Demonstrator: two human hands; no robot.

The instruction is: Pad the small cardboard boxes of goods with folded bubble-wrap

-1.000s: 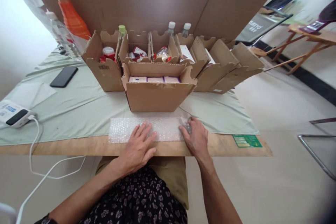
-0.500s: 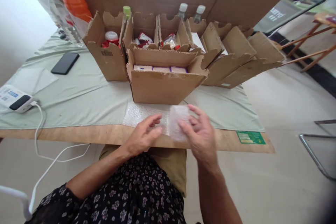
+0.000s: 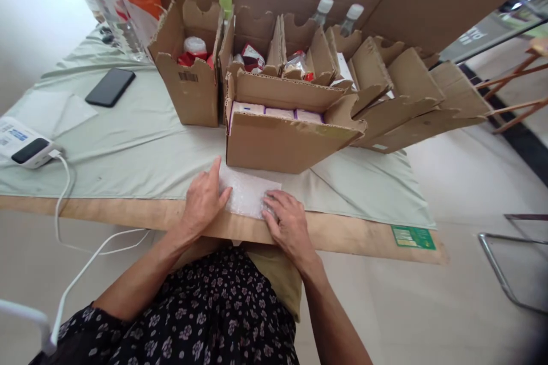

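A clear bubble wrap piece (image 3: 245, 191) lies flat across the table's front edge, just in front of the small cardboard box. At its left end is my left hand (image 3: 202, 201), index finger stretched out and thumb apart, resting against the wrap. My right hand (image 3: 287, 221) has its fingers bent over the right end of the wrap, with the thumb close under them. Directly behind the wrap stands the open cardboard box (image 3: 282, 142), holding several pale packs with purple edges (image 3: 280, 112).
Behind is a row of cardboard bins (image 3: 197, 94) with red packets and other goods. Bottles (image 3: 324, 8) stand at the back. To the left lie a phone (image 3: 110, 87) and a white device (image 3: 32, 148) with a cable. A green label (image 3: 413, 237) is on the right edge.
The folded clear piece that my right hand held up is now down at the table. My right hand has lowered and moved left; my left hand has moved left to the wrap's left end.
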